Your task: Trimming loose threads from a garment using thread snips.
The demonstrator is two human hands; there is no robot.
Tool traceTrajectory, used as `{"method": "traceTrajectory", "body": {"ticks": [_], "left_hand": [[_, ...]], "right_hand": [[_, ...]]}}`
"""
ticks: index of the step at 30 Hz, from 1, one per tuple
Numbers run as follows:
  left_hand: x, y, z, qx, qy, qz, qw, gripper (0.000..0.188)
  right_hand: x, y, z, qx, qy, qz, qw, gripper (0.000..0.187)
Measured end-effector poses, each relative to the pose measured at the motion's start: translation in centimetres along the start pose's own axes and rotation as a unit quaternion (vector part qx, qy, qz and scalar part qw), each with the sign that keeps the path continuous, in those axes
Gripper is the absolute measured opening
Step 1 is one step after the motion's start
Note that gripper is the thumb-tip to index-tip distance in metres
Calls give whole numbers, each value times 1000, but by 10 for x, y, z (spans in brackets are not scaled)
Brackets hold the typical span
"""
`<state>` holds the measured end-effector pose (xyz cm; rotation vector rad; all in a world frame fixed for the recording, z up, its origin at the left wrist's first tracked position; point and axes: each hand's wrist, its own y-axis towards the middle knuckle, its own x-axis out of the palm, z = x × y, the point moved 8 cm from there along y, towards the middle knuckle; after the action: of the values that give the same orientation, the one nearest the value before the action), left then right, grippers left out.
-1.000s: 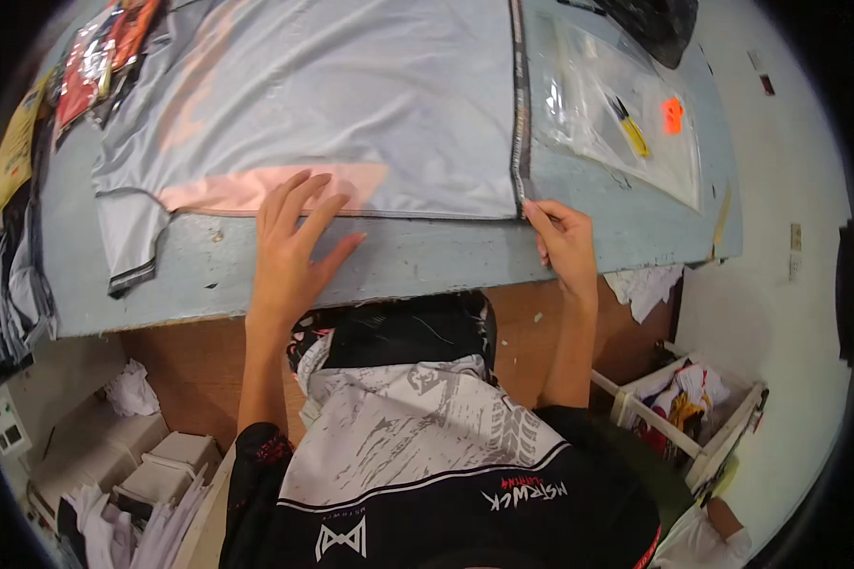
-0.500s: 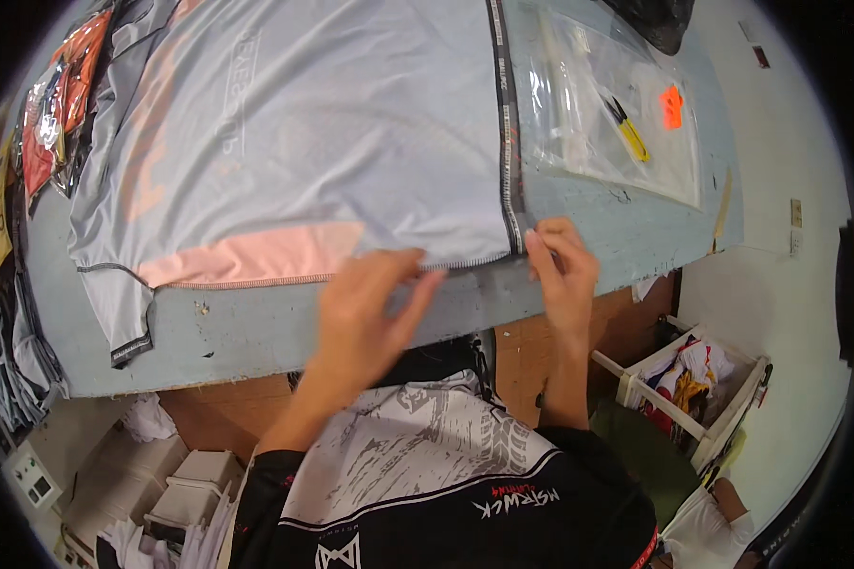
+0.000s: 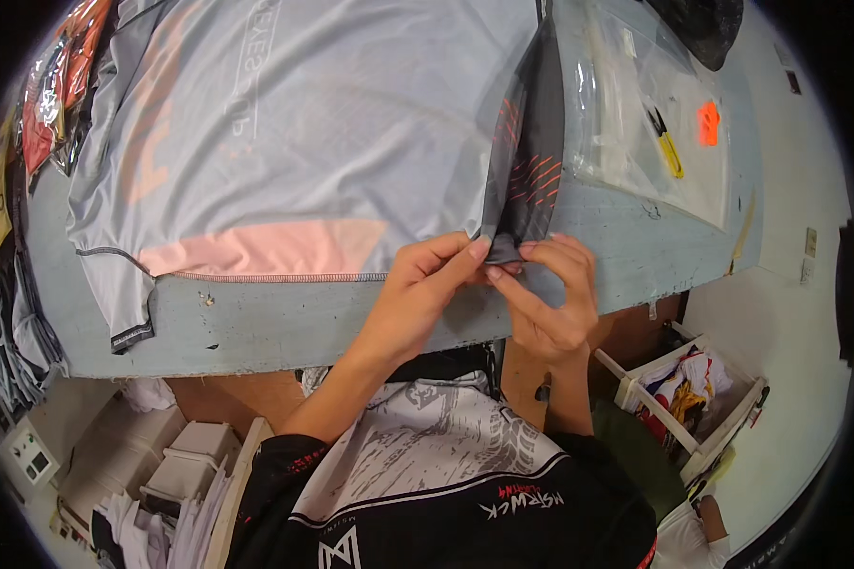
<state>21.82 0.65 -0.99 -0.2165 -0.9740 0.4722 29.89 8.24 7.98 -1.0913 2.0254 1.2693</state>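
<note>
Cloth of the pale shirt (image 3: 370, 152) lies spread on the blue table (image 3: 256, 327), and we see its dark hem (image 3: 539, 152) on the right. Half a second ago that edge was a thin, flat strip; now it is turned up wide, and we can see orange lines on it. The left hand (image 3: 413, 296) has come along the bottom seam (image 3: 285, 278) to the near corner, where its thumb and finger pinch the cloth. The right hand (image 3: 554, 305) pinches the hem just beside it, thumb and finger close together. So we think the work is now at this corner, with both hands sharing the hold. Farther right, we see yellow snips (image 3: 672, 159) and an orange scrap (image 3: 709, 123) by a clear bag (image 3: 617, 142).
</note>
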Motion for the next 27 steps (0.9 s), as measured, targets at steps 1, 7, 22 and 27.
{"method": "traceTrajectory", "body": {"ticks": [1, 7, 22, 27], "left_hand": [[2, 0, 2, -4, 1, 3, 1000, 26], [-6, 2, -5, 16, 41, 1, 999, 25], [-11, 0, -5, 96, 80, 46, 991, 12], [-32, -9, -3, 132, 127, 98, 978, 29]], "right_hand": [[-2, 0, -2, -2, 1, 28, 1000, 30], [-4, -9, -4, -8, -2, 86, 996, 27], [-15, -10, 5, 10, 90, 109, 990, 16], [-49, -8, 67, 154, -47, 145, 976, 17]]}}
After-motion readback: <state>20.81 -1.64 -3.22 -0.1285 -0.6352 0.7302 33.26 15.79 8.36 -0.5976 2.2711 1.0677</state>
